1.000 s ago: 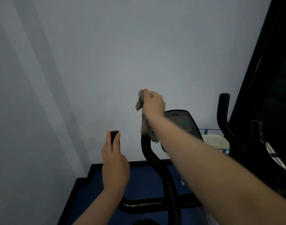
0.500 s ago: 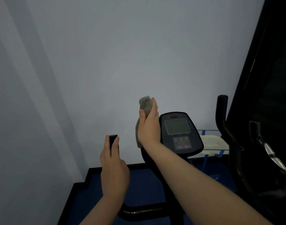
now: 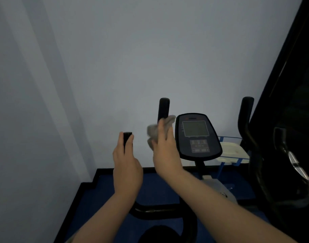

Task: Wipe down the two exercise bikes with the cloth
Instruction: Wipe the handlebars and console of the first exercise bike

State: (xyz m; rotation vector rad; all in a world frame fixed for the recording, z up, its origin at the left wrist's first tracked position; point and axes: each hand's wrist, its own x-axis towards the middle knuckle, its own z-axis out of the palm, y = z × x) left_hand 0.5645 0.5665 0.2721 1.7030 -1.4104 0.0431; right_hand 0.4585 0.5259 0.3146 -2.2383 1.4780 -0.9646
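**Mid-wipe on the upright grip**

Now the right hand (image 3: 165, 151) holds the cloth (image 3: 157, 131) bunched vs. the upright handlebar (image 3: 163, 109), long axis vertical. Left hand (image 3: 126, 165) is closed round the left grip (image 3: 127, 139). Console (image 3: 196, 135) sits just right of the cloth, likely in the way; 2nd bike (image 3: 273, 155) farther right.

I was looking into a small exercise room: an exercise bike (image 3: 169, 210) with black handlebars and a console (image 3: 197, 135) stood on blue floor matting (image 3: 160, 188) against a plain pale wall (image 3: 150, 50), with further dark equipment (image 3: 290, 172) at the right.
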